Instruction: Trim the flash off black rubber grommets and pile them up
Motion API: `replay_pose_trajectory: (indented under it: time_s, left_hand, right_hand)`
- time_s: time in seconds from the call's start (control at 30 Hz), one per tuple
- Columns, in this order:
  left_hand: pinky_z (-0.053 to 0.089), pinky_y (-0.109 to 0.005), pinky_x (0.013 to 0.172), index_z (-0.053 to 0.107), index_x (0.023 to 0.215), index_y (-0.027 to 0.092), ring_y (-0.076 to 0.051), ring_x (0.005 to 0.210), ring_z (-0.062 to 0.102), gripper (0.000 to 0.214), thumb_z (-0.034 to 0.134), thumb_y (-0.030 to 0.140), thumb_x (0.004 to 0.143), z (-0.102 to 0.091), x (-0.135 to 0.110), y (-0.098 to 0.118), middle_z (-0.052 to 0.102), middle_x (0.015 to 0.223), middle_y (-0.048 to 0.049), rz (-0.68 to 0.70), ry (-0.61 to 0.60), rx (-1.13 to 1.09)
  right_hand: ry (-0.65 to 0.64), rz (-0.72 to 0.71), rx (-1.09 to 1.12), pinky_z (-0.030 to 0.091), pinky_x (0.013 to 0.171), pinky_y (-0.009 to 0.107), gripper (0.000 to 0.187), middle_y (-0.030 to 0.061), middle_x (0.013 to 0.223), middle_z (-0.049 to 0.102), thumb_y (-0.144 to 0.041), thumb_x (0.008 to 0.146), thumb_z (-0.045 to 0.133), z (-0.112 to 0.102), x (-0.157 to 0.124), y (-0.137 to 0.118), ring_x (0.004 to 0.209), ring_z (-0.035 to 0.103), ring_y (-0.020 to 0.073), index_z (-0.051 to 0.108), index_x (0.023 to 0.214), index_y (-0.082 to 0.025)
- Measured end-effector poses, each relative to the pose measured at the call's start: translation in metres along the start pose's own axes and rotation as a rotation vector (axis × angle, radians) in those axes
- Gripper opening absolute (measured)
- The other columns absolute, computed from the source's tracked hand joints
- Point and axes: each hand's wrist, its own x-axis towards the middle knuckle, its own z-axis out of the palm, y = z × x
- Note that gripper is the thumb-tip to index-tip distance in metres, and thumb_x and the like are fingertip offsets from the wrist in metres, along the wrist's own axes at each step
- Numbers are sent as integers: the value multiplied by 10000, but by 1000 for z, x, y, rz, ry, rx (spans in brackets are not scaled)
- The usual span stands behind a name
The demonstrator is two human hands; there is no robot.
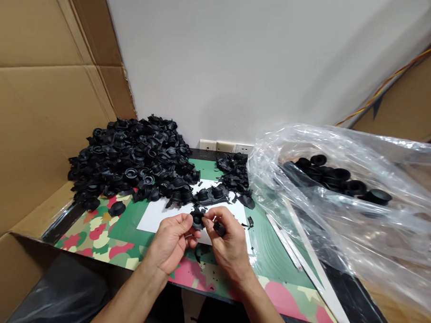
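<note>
My left hand (174, 238) pinches a small black rubber bellows part (197, 220) between thumb and fingers above the white paper (152, 216). On the part's other side, my right hand (228, 243) is closed, thumb and forefinger at its edge. A dark round-ended piece (218, 229) sticks out from the curled right fingers; I cannot tell what it is. Just beyond the hands lie ribbed bellows parts with thin ragged rubber around them (203, 195). A large heap of similar parts (137, 158) rises at the back left.
Black rubber scraps (234, 172) are piled at the back middle. To the right, a clear plastic bag (309, 137) holds several smooth-edged bellows parts (339, 175). White strips (304, 260) lie on the green mat (269, 249). Cardboard (35, 101) walls the left side; power sockets (226, 146) sit behind.
</note>
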Motion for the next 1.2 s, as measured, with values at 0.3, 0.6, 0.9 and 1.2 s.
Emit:
replay_pose_trajectory:
  time_s: [0.3,0.6,0.9,1.2]
  left_hand:
    - [368,-175,356,640,547,84,-75,456,462,456,921,350,306,4,3,-2,548,504,1,57,150,-22]
    - [337,-187,398,605,483,111,-63,403,434,433,887,403,334,7,-1,-3,513,433,21,125,167,66]
    - [304,-206,433,604,461,123,-66,409,407,340,802,399,441,13,-1,-11,516,425,17,222,220,225]
    - [301,-205,462,580,451,134,-70,456,397,265,771,310,503,10,2,-17,488,450,33,331,230,308]
  right_hand:
    - [-24,-205,-77,431,545,231,241,14,745,507,-26,812,437,0,-5,1,636,533,127,598,854,-200]
    - [-178,158,-38,428,562,237,140,15,654,609,-172,795,501,-3,-2,-2,588,544,137,609,707,-180]
    - [-207,280,-52,409,526,232,174,11,594,604,-240,783,525,-6,2,0,550,527,139,615,648,-177]
    - [-202,196,-253,352,507,239,88,6,588,556,-207,702,490,0,3,1,520,484,139,519,620,-198]
